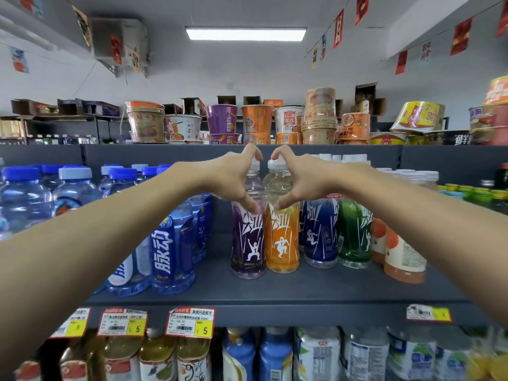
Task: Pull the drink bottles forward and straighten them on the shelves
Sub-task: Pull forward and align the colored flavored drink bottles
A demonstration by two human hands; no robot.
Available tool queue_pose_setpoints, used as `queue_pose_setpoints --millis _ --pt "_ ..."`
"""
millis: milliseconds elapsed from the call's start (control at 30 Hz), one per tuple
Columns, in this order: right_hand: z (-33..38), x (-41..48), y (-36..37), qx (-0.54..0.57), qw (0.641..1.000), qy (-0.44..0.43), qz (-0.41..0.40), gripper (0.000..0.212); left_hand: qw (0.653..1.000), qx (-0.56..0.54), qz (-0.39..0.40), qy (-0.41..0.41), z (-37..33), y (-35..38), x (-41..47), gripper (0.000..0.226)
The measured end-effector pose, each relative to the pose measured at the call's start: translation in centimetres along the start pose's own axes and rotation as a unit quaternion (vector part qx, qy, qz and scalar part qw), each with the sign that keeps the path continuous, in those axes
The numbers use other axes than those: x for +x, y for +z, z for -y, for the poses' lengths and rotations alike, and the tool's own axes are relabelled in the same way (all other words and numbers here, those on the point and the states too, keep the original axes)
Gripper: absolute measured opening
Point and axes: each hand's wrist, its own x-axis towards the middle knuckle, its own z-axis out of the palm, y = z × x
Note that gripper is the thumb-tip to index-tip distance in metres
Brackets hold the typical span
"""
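Note:
On the dark middle shelf two drink bottles stand upright side by side, set back from the front edge. My left hand grips the purple-labelled bottle, fingers over its white cap and thumb on its shoulder. In the same way my right hand holds the orange-labelled bottle. To their right stand a blue-labelled bottle and a green-labelled bottle.
Blue-capped water and blue sports-drink bottles fill the shelf's left side. Peach-coloured bottles stand at the right. Instant-noodle cups line the shelf above. More bottles sit below, under price tags.

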Motion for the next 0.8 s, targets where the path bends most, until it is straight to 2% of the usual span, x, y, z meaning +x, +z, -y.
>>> queue_pose_setpoints --millis 800 --pt "0.7 -3.7 -2.4 -0.001 1.0 0.008 0.025 0.107 0.998 0.036 0.045 -0.008 -0.1 -3.2 -4.5 0.103"
